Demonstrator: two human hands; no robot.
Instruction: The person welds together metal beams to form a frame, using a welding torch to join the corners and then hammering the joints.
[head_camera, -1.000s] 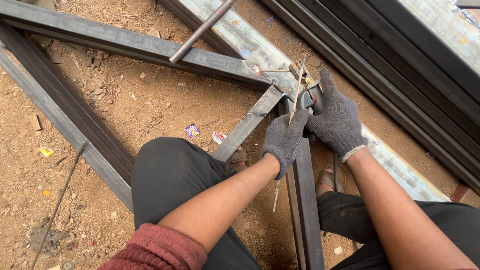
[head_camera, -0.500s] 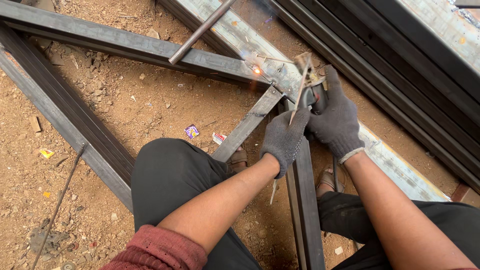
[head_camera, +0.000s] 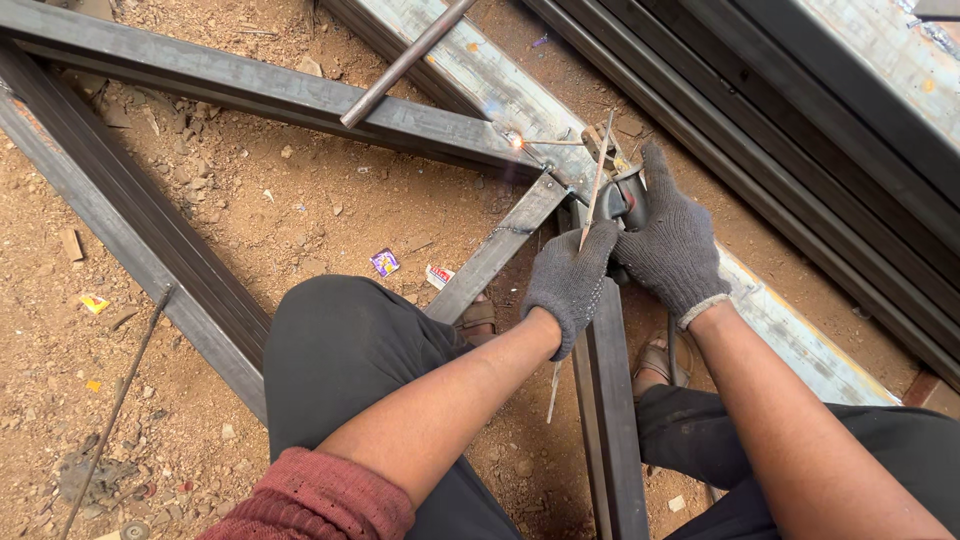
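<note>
In the head view, the person crouches over a frame of dark steel tubes that lies on reddish dirt. Both hands wear grey knitted gloves. The left hand (head_camera: 570, 285) is closed around a thin welding rod (head_camera: 594, 190); the rod passes through the fist, its upper part rises toward the joint and its lower end comes out below the wrist. The right hand (head_camera: 675, 250) is closed on the electrode holder (head_camera: 622, 200), whose dark and red body shows just above the glove, and the two hands touch each other.

A second thin rod goes from the holder to the left, and at its tip a small bright spark (head_camera: 516, 143) burns on the long steel tube (head_camera: 250, 85) that crosses the top of the picture. A short slanted tube (head_camera: 495, 250) meets the long one near the spark. Another tube (head_camera: 610, 400) runs down between the person's knees, under the hands.

On the dirt to the left of the short tube lie two small paper scraps (head_camera: 385, 262), and a thin bar (head_camera: 115, 410) lies at the far left. A sandal (head_camera: 655, 355) shows beside the right forearm.
</note>
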